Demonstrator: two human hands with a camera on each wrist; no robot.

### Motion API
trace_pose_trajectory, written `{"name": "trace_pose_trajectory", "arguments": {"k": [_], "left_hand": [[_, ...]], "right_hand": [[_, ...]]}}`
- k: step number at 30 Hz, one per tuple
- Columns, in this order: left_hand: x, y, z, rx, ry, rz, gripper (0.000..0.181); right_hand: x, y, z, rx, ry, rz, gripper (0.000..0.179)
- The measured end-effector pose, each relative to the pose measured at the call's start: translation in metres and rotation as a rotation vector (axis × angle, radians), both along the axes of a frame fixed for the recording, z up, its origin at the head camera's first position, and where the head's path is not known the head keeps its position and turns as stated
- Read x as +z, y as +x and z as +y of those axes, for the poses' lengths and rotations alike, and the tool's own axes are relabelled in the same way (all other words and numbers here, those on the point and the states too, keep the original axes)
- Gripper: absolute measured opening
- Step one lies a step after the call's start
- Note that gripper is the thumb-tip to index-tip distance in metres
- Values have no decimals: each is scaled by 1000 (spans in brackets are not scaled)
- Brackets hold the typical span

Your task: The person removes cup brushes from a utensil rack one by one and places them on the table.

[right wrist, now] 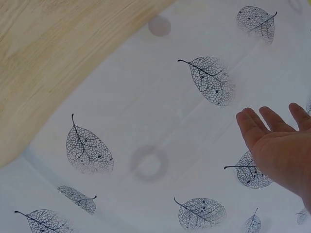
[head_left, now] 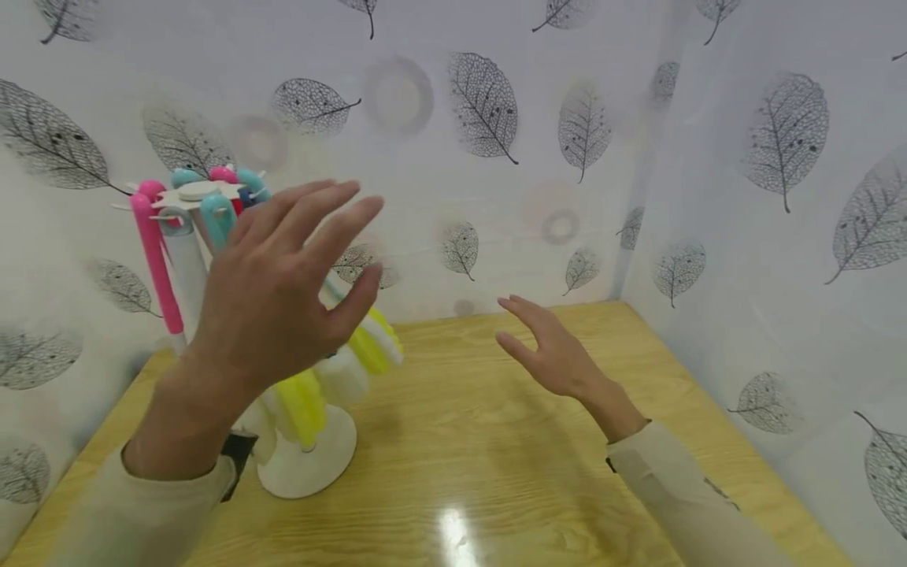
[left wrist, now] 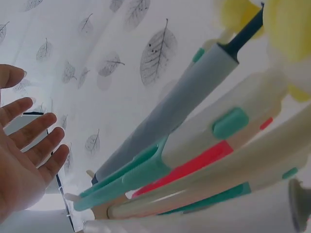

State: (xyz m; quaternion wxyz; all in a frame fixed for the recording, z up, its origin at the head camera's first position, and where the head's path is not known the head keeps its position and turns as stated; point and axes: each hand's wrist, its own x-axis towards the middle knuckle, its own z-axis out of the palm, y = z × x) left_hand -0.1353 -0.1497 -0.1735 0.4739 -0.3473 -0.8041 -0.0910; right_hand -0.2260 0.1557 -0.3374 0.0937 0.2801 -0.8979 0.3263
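A white stand [head_left: 315, 465] with a round base is at the left of the table in the head view. Several long-handled brushes with yellow and white heads hang from its hooked top; one has a pink handle [head_left: 157, 268]. My left hand [head_left: 276, 276] is raised in front of the stand, fingers spread and holding nothing, hiding part of it. Close up in the left wrist view are a grey handle [left wrist: 165, 109] and a white handle with a teal hook [left wrist: 121, 179]. Over the table's right half, my right hand [head_left: 556, 350] reaches forward with straight fingers and nothing in it.
The wooden table [head_left: 453, 441] ends at a back wall [head_left: 425, 197] and a right wall [head_left: 744, 236], both covered in leaf-patterned sheeting. A bright reflection lies on the table near its front.
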Motion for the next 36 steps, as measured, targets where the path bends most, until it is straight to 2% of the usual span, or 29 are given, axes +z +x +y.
{"name": "trace_pose_trajectory", "arguments": {"k": [3, 6, 10, 13, 18, 29, 31, 36], "left_hand": [[12, 0, -9, 25, 8, 23, 47], [20, -2, -19, 80, 7, 56, 47], [29, -8, -36, 150, 28, 75, 47], [32, -14, -48, 193, 65, 60, 46], [30, -21, -63, 285, 125, -34, 44], [29, -17, -69, 425, 176, -152, 41], [27, -17, -69, 431, 188, -155, 41], [22, -18, -71, 442, 194, -75, 42]], "right_hand": [[0, -1, -5, 15, -6, -5, 60], [1, -1, -10, 26, -7, -13, 60], [1, -2, -16, 42, -13, -16, 60], [1, -3, -21, 50, -21, -20, 60], [-2, -2, -28, 53, -25, -36, 60], [-7, -4, -41, 81, -33, -49, 57], [-8, -5, -44, 91, -34, -43, 57], [-6, -5, -54, 108, -34, -40, 58]]}}
